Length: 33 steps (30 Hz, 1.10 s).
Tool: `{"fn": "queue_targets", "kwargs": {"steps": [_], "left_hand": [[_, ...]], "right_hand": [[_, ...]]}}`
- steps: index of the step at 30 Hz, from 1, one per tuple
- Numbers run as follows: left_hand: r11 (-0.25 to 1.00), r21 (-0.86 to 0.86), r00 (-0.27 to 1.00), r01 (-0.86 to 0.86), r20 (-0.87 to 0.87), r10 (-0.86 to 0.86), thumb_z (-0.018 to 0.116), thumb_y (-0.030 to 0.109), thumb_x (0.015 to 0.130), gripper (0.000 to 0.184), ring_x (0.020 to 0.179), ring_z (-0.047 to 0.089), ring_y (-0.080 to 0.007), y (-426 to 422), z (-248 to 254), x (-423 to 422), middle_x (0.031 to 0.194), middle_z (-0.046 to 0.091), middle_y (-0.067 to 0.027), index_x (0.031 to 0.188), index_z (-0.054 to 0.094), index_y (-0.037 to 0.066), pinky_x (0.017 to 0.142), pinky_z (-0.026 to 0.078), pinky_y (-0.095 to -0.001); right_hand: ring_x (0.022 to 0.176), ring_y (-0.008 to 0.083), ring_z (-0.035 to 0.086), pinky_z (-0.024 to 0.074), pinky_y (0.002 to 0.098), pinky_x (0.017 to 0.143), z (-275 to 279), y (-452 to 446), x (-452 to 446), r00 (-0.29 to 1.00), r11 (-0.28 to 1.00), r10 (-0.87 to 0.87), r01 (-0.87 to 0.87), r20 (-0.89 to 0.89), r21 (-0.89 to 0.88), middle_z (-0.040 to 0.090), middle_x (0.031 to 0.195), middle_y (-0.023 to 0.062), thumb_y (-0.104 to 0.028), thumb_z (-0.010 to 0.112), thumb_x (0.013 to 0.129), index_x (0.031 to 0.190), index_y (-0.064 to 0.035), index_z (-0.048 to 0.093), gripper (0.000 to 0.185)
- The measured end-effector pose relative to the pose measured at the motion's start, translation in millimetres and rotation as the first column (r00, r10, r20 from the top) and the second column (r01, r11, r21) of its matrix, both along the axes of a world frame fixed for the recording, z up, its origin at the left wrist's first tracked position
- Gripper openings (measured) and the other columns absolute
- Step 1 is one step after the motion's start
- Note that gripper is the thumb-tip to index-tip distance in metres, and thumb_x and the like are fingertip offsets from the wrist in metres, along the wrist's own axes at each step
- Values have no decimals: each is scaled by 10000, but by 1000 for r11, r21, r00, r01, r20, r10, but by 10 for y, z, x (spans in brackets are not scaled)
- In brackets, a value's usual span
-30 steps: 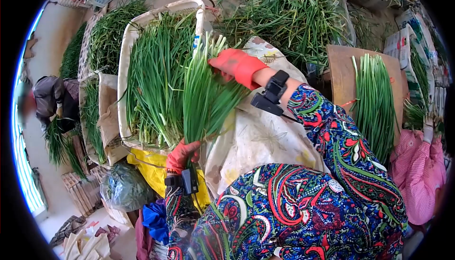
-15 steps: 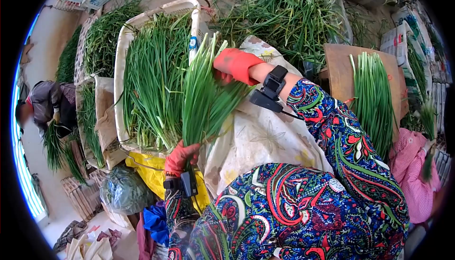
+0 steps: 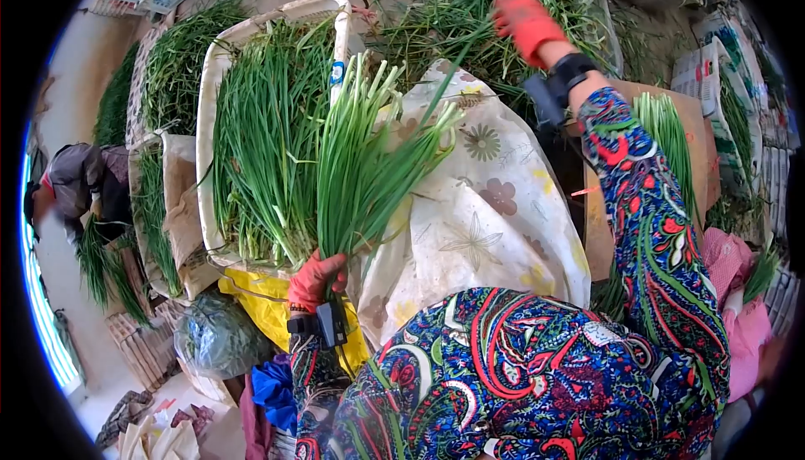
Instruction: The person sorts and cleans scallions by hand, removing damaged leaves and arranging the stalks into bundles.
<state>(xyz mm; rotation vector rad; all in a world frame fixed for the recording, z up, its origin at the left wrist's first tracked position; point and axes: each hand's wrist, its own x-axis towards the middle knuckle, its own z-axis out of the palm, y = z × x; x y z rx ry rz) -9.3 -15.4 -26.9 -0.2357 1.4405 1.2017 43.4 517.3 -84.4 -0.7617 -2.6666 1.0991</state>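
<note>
My left hand, in a red glove, is wrapped round the lower, leafy end of a bunch of garlic chives. Their pale stalk ends fan out upward and to the right. My right hand, also gloved in red, is raised over a heap of loose chives at the back. Its fingers are closed on a chive strand that trails down toward the bunch; a pale end shows blurred above the glove. Just left of the bunch stands a white crate full of chives.
A flowered cloth covers my lap. On the right, more chives lie on a brown board. Another person handles chives at the far left. A plastic bag and yellow sheet lie below the crate.
My right hand has left the bunch's pale ends and moved up and right to the loose heap. The bunch now spreads wider, while my left hand has stayed nearly in place.
</note>
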Motion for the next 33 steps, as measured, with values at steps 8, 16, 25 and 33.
{"fn": "queue_targets", "kwargs": {"steps": [8,16,25,33], "left_hand": [[998,18,997,52,60,-53,595,167,755,162,414,424,-143,-46,-117,-82,538,477,-49,818,503,50,392,321,-248],[998,-17,997,66,32,-65,608,178,737,175,412,422,-146,-24,7,-49,538,479,-54,763,503,41,399,329,-248],[995,-31,996,93,17,-93,600,184,745,179,408,419,-141,-10,-32,-61,533,482,-53,796,502,43,397,324,-244],[990,-96,994,105,-28,-108,583,172,741,151,406,413,-130,76,102,-29,526,468,-43,771,501,48,395,317,-235]], "right_hand": [[928,320,561,446,350,803,97,-998,-18,949,45,11,316,316,-948,512,1045,270,-492,679,639,1108,104,326,837],[510,-4,454,299,108,371,-12,-1245,-552,997,-60,17,-72,-73,-996,483,622,-57,-200,477,847,941,-16,539,215],[718,83,547,431,186,645,143,-509,-260,999,354,11,-51,-51,-934,574,792,0,-315,595,771,966,-57,584,323],[645,66,520,421,187,628,260,-1508,-410,941,343,336,-154,-32,-927,601,753,-23,-270,598,762,913,-78,646,249]]}}
